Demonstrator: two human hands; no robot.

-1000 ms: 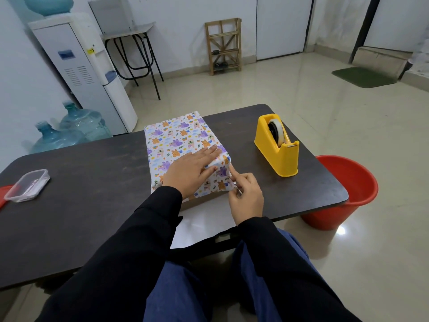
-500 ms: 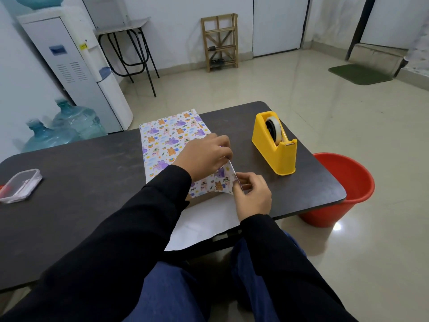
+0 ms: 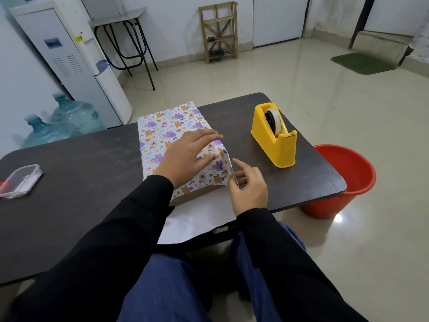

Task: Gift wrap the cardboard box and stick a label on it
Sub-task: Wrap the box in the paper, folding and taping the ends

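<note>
Left hand has flattened, grip released, atop the cardboard box — right hand pinches its paper flap.

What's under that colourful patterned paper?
A cardboard box; only its brown near edge shows. The wrapping paper and the left hand resting on top hide the rest.

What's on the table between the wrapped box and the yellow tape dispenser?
Only bare dark table shows between the wrapped box and tape dispenser, in the head view; the right hand pinches wrapping paper at the box's near corner.
</note>
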